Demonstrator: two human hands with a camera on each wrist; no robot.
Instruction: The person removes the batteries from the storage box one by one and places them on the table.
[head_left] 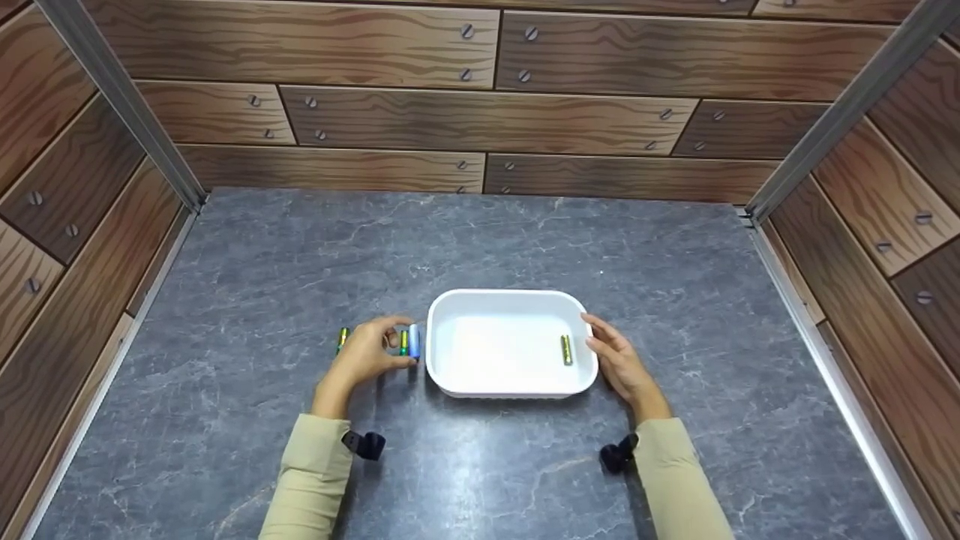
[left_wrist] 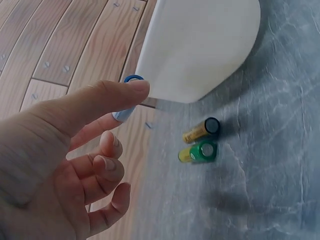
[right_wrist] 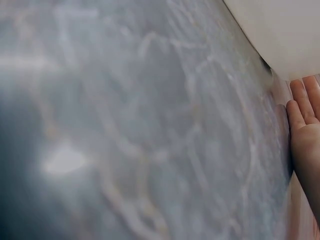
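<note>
My left hand (head_left: 366, 351) pinches a light blue battery (head_left: 414, 341) upright between thumb and index finger, just left of the white basin (head_left: 510, 386). In the left wrist view the thumb covers much of this blue battery (left_wrist: 123, 115), and the other fingers curl loosely. A green and gold battery (head_left: 404, 343) shows right beside it, and another battery (head_left: 343, 337) lies left of the hand, partly hidden. Inside the basin, near its right wall, lies a gold battery (head_left: 566, 350). My right hand (head_left: 621, 365) rests its extended fingers against the basin's right side.
The grey marbled tabletop (head_left: 465, 240) extends around the basin. Wood-patterned panels (head_left: 390, 120) enclose the back and both sides, with metal rails (head_left: 817, 135) at the corners. Black wrist cameras (head_left: 367, 445) are strapped on both arms.
</note>
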